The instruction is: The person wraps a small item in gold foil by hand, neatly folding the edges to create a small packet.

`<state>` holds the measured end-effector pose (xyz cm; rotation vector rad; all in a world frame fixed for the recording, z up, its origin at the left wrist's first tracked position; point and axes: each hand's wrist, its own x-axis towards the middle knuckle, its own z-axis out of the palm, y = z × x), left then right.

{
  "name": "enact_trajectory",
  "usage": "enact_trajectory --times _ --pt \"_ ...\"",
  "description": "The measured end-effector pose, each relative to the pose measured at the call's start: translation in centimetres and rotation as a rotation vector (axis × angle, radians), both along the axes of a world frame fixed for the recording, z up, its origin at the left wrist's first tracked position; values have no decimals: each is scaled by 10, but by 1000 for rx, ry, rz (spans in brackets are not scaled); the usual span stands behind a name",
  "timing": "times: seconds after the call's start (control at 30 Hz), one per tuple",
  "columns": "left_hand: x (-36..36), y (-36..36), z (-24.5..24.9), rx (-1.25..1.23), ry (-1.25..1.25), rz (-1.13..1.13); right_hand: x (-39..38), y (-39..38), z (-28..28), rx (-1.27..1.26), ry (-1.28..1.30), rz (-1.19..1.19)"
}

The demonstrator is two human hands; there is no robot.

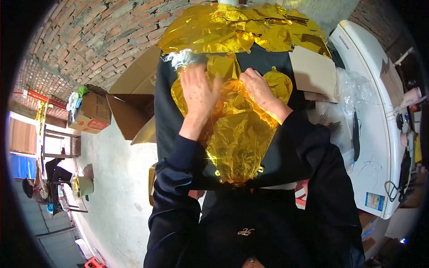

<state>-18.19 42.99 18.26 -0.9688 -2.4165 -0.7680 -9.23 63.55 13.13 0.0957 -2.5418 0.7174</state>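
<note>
A crinkled gold foil balloon (241, 143), flat and uninflated, lies on the black-covered table in front of me. My left hand (196, 91) is over its upper left part, fingers stretched out and somewhat blurred by motion. On the upper right, my right hand (260, 91) has its fingers curled together on a fold of the foil. More gold foil spreads beneath and beside both hands. Just beyond my left fingertips is a bundle of white strings (182, 58).
A pile of flat gold foil balloons (201, 31) covers the table's far end. Cardboard (315, 73) and clear plastic bags (335, 125) lie at the right, beside a white appliance (364, 116). An open carton (132, 111) stands left, near a brick wall. A person (42, 185) sits far left.
</note>
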Motion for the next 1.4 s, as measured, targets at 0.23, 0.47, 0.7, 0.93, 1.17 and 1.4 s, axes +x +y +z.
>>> enact_trajectory --times 0.23,0.47,0.7,0.93,1.17,1.4 --pt "3 36 3 108 214 -352 -1 1 -2 49 77 15" --pt "-30 57 -59 -140 -13 -436 -1 0 -1 35 83 14" --pt "-28 58 -71 -172 78 -368 -1 -2 0 29 102 8" --pt "-26 59 -68 -205 60 -340 16 1 4 178 147 101" --pt "-26 60 -69 -245 93 -318 32 -3 17 254 39 171" --pt "-26 60 -69 -292 132 -303 1 10 10 292 224 81"
